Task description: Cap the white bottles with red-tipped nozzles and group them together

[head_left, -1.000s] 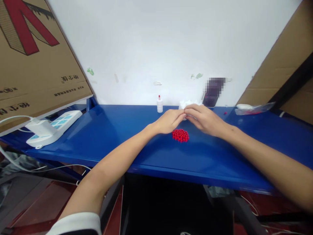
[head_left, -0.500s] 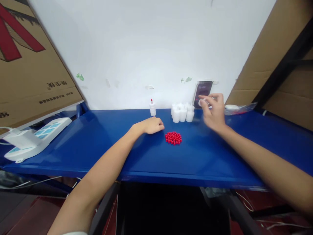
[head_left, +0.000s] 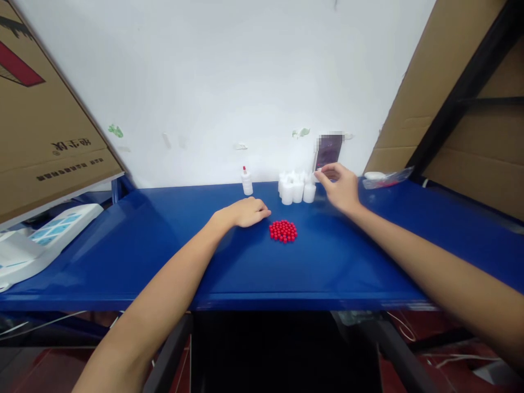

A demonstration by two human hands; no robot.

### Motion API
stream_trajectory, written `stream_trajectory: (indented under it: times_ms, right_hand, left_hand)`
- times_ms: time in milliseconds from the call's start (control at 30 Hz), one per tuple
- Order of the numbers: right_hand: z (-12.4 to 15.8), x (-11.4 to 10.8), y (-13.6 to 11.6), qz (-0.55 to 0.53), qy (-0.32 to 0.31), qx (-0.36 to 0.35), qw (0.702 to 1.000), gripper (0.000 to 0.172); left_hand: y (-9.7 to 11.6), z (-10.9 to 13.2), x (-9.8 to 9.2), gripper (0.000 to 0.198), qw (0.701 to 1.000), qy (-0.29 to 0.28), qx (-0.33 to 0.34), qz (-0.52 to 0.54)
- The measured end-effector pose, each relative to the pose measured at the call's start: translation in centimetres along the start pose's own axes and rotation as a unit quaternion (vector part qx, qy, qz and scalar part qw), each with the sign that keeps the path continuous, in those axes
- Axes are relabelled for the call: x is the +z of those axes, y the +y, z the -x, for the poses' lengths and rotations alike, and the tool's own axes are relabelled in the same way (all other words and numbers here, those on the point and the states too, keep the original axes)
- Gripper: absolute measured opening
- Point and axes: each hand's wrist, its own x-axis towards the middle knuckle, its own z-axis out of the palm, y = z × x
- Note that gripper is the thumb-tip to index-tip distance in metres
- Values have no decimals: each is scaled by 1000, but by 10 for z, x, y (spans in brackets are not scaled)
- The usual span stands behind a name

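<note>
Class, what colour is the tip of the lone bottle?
Red. The tip shows in the head view, the only one.

Count by kind: left hand point(head_left: 249, 212), one; right hand point(head_left: 341, 188), one; table point(head_left: 123, 234), one; red-capped bottle point(head_left: 247, 183), one; white bottles point(head_left: 287, 194), at least four, overlap preventing an exact total; red pieces point(head_left: 283, 231), several dozen, packed too closely for an exact total; phone point(head_left: 329, 150), one; power strip point(head_left: 57, 229), one; bag point(head_left: 391, 179), one.
</note>
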Motion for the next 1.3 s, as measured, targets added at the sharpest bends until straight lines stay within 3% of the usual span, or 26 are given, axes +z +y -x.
stream_trajectory:
  times_ms: [267, 600, 900, 1133, 1300]
  right_hand:
    - [0, 3, 5, 41, -32, -41, 998, 17]
    - [1, 3, 10, 56, -56, -33, 996, 23]
    - [5, -8, -4, 21, 0, -66, 998, 28]
    - [19, -13, -30, 3, -86, -74, 993, 25]
    - [23, -7, -41, 61, -225, -62, 971, 28]
  left_hand:
    - [5, 3, -3, 17, 999, -16, -41, -21]
    - [11, 6, -8, 10, 999, -32, -13, 15]
    - [20, 9, -11, 11, 999, -49, 6, 7]
    - [18, 9, -10, 17, 998, -53, 33, 20]
    - [16, 9, -10, 17, 997, -52, 47, 43]
